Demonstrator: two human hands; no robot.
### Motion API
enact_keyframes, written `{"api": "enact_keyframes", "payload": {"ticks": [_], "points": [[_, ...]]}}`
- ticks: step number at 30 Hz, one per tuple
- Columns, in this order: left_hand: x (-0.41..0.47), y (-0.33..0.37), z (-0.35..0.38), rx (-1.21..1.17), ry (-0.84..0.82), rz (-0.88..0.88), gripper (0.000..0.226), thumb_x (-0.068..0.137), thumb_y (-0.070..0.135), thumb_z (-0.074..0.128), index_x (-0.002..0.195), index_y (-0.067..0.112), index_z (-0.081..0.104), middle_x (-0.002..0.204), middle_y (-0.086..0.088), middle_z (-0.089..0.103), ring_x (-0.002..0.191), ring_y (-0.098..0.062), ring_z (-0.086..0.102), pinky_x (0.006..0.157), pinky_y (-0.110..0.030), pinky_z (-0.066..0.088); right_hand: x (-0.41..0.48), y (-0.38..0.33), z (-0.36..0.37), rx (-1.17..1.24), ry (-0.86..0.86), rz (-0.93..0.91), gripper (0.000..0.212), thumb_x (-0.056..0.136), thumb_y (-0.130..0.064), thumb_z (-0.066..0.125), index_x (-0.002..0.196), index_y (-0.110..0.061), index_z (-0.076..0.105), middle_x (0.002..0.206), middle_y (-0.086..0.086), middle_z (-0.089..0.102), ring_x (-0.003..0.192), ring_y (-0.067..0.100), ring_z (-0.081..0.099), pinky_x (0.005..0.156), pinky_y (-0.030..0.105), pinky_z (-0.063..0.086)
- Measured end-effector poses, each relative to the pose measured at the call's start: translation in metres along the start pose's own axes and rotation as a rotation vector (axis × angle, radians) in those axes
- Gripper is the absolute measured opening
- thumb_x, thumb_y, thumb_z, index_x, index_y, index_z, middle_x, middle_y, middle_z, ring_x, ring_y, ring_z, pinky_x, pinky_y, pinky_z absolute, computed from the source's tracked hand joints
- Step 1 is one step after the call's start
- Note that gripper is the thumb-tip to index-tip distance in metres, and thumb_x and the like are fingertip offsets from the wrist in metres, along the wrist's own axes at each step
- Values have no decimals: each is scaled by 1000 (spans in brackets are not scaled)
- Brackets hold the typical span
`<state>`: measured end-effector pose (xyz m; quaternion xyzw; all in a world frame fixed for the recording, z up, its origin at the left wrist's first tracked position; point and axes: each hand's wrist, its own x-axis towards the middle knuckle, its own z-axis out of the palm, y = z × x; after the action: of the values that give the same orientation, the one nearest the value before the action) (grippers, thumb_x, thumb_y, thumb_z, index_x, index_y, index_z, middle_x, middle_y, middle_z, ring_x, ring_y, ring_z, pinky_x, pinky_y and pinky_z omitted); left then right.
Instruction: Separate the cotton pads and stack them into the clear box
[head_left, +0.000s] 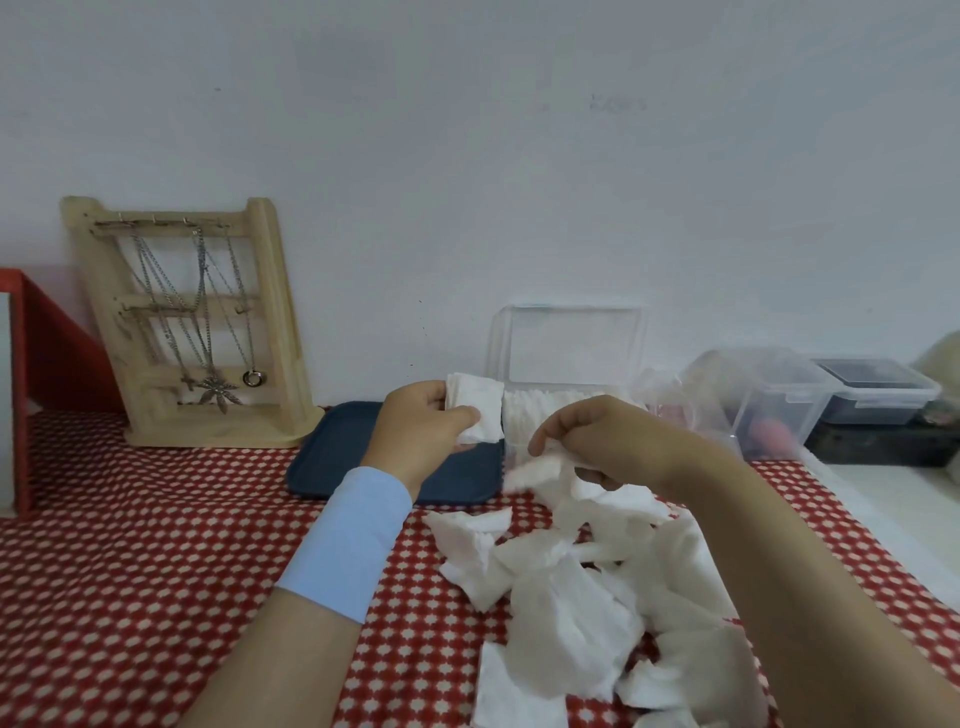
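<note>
White cotton pads (571, 597) lie in a loose, overlapping heap on the near right of a red cloth with a white pattern (130, 545), some of them torn-looking or folded. Above the far edge of that heap the right hand (602, 441) is curled, its fingertips pinching a soft white pad (535, 473) that hangs blurred below them, just over the heap. To its left the left hand (421, 421) grips a small neat stack of pads (475, 410) between thumb and fingers, holding it upright over the right end of a dark blue tray (337, 457) and just beside the left wall of the clear box (504, 364). A light blue wristband (348, 540) wraps the left forearm. The clear box stands at the far side of the table against the white wall, its lid tipped up and open, and a row of white pads (550, 410) already fills its lower part. Further right sit a clear lidded container (769, 400) and a darker lidded one (878, 389), the second resting on a black block. On the far left a pale wooden stand (270, 312) leans back toward the wall with several metal chains and pendants (208, 322) hanging from its hooks, and a red frame (31, 338) shows at the left edge.
</note>
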<state>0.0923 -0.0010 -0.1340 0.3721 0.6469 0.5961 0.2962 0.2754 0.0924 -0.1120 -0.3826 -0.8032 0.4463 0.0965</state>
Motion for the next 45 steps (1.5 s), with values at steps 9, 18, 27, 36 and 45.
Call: {"api": "enact_keyframes", "payload": {"ticks": [9, 18, 27, 36, 45], "points": [[-1, 2, 3, 2, -26, 7, 25, 92, 0, 65, 90, 25, 69, 98, 7, 73, 93, -10, 71, 71, -22, 61, -7, -3, -8, -55, -30, -124, 30, 99, -12, 55, 113, -29, 76, 48, -20, 50, 47, 3, 41, 56, 17, 38], [0, 4, 7, -413, -191, -233, 29, 99, 6, 57, 128, 2, 58, 124, -18, 69, 108, -31, 71, 76, -34, 62, -6, -13, 3, 151, 143, -215, 30, 93, -8, 60, 117, -24, 52, 85, 0, 76, 55, 20, 60, 46, 19, 36], [1, 4, 10, -211, -211, -86, 47, 81, 13, 83, 125, 9, 65, 120, -9, 73, 112, -26, 70, 95, -40, 58, -9, -20, 8, 8, 224, -228, 26, 84, -28, 79, 97, -22, 58, 79, -5, 76, 53, 17, 67, 56, 26, 47], [0, 7, 1, -262, -219, -75, 38, 84, 2, 78, 119, 10, 66, 118, -7, 74, 109, -23, 71, 87, -34, 60, -17, -22, 2, 60, 225, -180, 26, 100, -28, 60, 84, -15, 76, 69, -11, 75, 59, 10, 70, 55, 26, 46], [1, 8, 0, -507, -218, -246, 25, 101, 7, 55, 125, -1, 56, 124, -19, 67, 109, -30, 69, 72, -34, 63, -7, -14, -4, 224, 412, -150, 17, 93, -23, 73, 80, -12, 75, 59, -11, 66, 46, -1, 54, 45, 8, 39]]}}
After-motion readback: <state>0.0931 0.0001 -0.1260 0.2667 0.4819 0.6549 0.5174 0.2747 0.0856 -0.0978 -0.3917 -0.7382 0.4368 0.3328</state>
